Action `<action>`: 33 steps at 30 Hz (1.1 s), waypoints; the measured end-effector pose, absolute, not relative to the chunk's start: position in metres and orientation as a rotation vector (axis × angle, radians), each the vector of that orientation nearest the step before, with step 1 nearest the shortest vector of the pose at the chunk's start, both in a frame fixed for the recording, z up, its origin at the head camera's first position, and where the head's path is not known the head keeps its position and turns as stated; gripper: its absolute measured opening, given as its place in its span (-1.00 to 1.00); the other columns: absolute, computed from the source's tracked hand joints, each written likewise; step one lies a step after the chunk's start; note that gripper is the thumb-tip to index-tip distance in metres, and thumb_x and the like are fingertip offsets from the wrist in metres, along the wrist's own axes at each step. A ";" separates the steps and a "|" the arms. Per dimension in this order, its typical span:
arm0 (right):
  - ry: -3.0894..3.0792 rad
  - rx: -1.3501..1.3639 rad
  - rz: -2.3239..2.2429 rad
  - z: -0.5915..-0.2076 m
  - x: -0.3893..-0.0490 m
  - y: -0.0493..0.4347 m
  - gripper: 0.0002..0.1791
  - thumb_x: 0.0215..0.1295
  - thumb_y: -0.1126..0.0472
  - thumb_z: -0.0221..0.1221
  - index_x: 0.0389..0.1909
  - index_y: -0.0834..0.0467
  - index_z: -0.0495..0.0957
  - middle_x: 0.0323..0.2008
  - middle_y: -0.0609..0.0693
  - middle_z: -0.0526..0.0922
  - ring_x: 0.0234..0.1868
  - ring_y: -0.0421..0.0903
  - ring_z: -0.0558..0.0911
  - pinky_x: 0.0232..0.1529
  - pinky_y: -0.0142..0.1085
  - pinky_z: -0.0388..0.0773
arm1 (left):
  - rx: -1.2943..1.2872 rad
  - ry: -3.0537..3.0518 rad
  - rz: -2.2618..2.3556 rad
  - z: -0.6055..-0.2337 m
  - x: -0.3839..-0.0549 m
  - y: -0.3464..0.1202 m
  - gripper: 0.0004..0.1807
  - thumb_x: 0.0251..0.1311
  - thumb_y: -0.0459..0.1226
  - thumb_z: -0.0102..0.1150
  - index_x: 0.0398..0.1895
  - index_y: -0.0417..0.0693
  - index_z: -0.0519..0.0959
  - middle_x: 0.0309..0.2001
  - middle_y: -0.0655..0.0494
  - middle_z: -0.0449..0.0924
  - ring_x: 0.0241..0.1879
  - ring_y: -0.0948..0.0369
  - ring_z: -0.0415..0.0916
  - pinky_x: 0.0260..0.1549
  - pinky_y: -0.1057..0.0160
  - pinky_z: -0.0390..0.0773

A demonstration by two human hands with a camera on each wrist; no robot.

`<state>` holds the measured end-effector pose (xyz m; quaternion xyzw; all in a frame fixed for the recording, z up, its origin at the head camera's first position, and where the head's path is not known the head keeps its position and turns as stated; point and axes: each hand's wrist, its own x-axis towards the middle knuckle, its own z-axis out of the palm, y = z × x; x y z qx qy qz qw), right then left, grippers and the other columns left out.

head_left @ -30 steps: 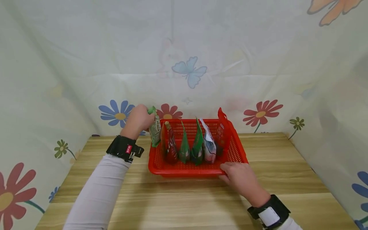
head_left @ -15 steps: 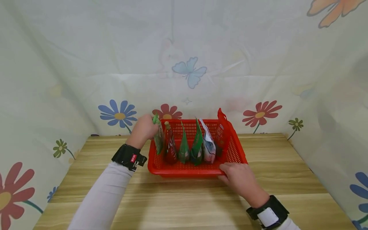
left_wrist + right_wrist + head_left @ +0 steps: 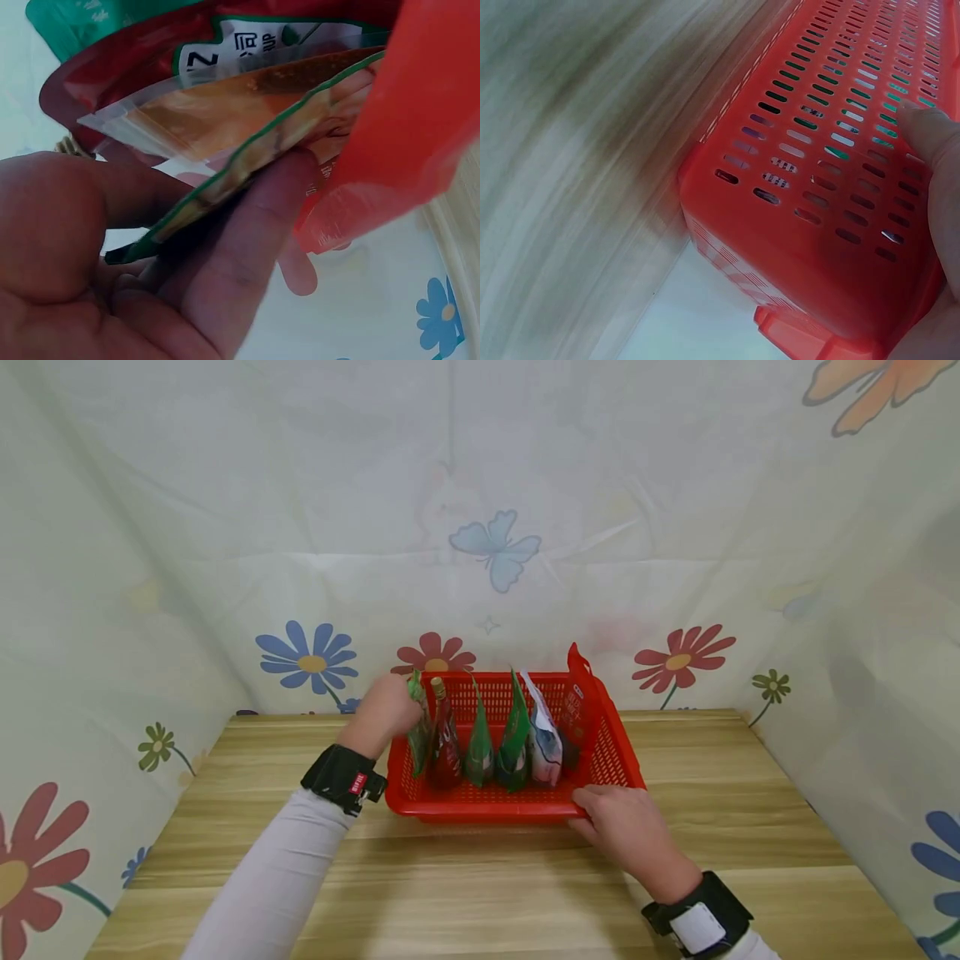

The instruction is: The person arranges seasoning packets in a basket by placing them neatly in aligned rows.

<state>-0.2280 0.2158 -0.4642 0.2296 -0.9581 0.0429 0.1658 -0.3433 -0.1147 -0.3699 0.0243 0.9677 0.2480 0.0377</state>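
In the head view my left hand (image 3: 393,703) is over the left end of the red plastic basket (image 3: 487,812), pinching a green packet (image 3: 420,739) that hangs upright inside. The left wrist view shows the thumb and fingers on either side of this thin, green-edged packet (image 3: 262,150). Right beside it stand a clear packet (image 3: 195,120) with brown contents and a dark red pouch (image 3: 67,97) with a gold cap. My right hand (image 3: 626,827) grips the basket's front right rim; the right wrist view has its thumb (image 3: 922,131) against the slotted wall.
Farther right in the basket stand two green pouches (image 3: 480,752), a white packet (image 3: 546,747) and a red packet (image 3: 579,706). The basket rests on a wood-grain table (image 3: 480,893), with a flower-printed cloth (image 3: 487,460) behind and at both sides.
My left hand has moved right and down, lowering the green packet from over the left rim into the basket beside the dark red pouch. The right hand has stayed on the rim.
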 end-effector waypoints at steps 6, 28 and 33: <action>-2.724 0.648 0.135 -0.464 -0.227 0.216 -0.73 0.04 -0.09 0.54 -0.38 -0.06 0.70 -0.46 -0.15 0.75 -0.48 -0.22 0.61 -0.27 -0.22 0.72 | 0.100 2.963 0.737 -0.375 -0.339 -0.106 -0.82 0.27 -0.37 0.23 -0.11 -0.27 0.67 -0.33 -0.08 0.66 -0.34 0.06 0.62 -0.31 0.16 0.72; -2.693 0.648 0.117 -0.466 -0.228 0.215 -0.71 0.02 -0.07 0.56 -0.43 -0.06 0.66 -0.50 -0.16 0.72 -0.52 -0.24 0.57 -0.32 -0.27 0.68 | 0.040 2.900 0.684 -0.380 -0.331 -0.094 -0.70 0.27 -0.42 0.28 0.07 -0.17 0.64 -0.19 -0.06 0.68 -0.25 0.09 0.62 -0.16 0.14 0.73; -2.692 0.658 0.129 -0.466 -0.228 0.215 -0.72 0.01 -0.05 0.56 -0.45 -0.05 0.65 -0.51 -0.17 0.71 -0.52 -0.25 0.56 -0.34 -0.28 0.67 | 0.066 2.904 0.632 -0.382 -0.328 -0.099 -0.89 0.32 -0.37 0.21 -0.23 -0.28 0.65 -0.47 -0.05 0.60 -0.45 0.10 0.61 -0.47 0.29 0.62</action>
